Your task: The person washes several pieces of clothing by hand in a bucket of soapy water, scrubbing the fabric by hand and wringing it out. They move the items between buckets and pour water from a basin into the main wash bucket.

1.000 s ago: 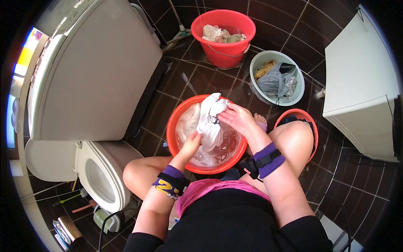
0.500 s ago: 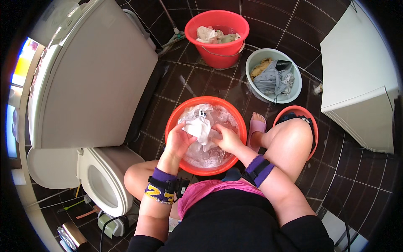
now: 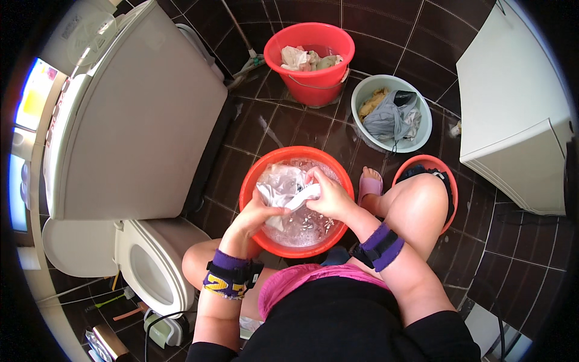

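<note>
White boxy appliance [image 3: 139, 120], likely a washing machine, sits left of and beyond the grip. White cabinet [image 3: 512, 90], well apart to the right. White toilet [image 3: 175, 259], lid up, left of and nearer the body than the grip.

Orange basin [image 3: 301, 251] on the tile floor, directly under both hands, holding soapy water [image 3: 307, 228]. Red bucket [image 3: 310, 89] straight ahead, well beyond the grip, light-coloured laundry [image 3: 310, 59] inside. Pale-blue basin [image 3: 377, 84] ahead and right: grey and tan clothes [image 3: 389, 123]. Coral basin [image 3: 455, 187] right of the grip, partly behind the knee, dark clothes [image 3: 416, 172] in it.

White garment [image 3: 304, 196] is in the hands over the orange basin, bunched, part of it trailing toward the suds. Exact garment type unclear. Left grip [image 3: 256, 214] closed on its near-left side, thumb on top; right grip [image 3: 329, 196] pinches the opposite side.

Status: looks mid-wash by hand. This piece isn't done, I'd judge: wet, held over suds, not set aside. Can't tell which of the other three loads are washed and which are waiting, so the remaining count is unknown.
</note>
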`<state>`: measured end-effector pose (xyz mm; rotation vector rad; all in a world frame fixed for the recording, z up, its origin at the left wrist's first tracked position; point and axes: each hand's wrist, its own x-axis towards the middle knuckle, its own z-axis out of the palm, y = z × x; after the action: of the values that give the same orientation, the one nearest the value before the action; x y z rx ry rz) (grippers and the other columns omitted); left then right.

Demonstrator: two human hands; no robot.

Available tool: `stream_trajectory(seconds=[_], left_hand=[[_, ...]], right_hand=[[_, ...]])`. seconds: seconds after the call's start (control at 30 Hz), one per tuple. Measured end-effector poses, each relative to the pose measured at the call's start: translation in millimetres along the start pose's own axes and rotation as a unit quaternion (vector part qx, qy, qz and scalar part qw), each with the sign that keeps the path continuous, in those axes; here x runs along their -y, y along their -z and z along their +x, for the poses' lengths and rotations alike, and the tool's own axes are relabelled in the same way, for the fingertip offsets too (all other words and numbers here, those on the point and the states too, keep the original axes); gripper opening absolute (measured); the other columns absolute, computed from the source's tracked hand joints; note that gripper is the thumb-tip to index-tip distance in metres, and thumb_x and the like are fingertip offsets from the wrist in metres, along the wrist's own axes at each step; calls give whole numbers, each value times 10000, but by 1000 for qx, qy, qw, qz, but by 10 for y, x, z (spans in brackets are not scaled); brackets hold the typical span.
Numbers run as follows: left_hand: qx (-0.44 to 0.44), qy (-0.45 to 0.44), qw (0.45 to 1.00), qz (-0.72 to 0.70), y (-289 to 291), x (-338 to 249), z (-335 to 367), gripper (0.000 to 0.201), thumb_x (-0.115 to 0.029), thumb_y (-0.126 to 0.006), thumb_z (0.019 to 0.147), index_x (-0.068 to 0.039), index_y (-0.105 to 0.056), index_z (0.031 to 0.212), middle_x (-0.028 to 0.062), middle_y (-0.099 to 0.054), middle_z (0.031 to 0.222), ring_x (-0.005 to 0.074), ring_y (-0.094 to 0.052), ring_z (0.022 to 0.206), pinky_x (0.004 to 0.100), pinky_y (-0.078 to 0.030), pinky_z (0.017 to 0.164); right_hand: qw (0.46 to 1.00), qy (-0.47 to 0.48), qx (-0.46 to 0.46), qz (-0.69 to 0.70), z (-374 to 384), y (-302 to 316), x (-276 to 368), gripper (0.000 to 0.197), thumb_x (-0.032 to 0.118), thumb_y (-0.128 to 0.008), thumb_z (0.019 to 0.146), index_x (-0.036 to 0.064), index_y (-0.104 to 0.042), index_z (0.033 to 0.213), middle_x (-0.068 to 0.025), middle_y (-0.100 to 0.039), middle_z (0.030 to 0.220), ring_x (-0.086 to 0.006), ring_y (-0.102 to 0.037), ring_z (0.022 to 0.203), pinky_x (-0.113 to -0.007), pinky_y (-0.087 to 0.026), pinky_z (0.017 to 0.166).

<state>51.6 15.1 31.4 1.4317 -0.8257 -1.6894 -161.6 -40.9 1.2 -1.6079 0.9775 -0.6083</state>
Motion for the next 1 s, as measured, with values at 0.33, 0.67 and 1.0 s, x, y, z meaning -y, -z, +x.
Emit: stream_trajectory(seconds=[0.33,0.67,1.0], left_hand=[[-57,14,930,363,170,-51,-202,674,-186,-736,693,30,-402,1236,207,-580,1131,270,-567,1074,356,-447,905],[-296,-35,745,597,250,-27,-283,484,-220,-670,682,-94,-447,1093,176,-595,991,384,-629,841,467,-507,713],[-124,-292,851,419,506,-133,-250,237,92,-599,590,-57,-497,744,89,-609,1026,252,-545,932,336,-439,782]], right_hand=[[968,-90,-172,-160,25,203,-231,121,189,-621,761,130,-587,862,-92,-596,924,-323,-585,888,-419,-495,730],[923,-152,-56,350,-158,145,359,229,15,-565,814,63,-470,1016,-11,-544,852,-104,-532,792,-228,-424,695],[984,-11,-41,-175,-118,429,74,355,-33,-575,676,160,-698,948,-118,-571,940,-321,-577,885,-372,-472,806]])
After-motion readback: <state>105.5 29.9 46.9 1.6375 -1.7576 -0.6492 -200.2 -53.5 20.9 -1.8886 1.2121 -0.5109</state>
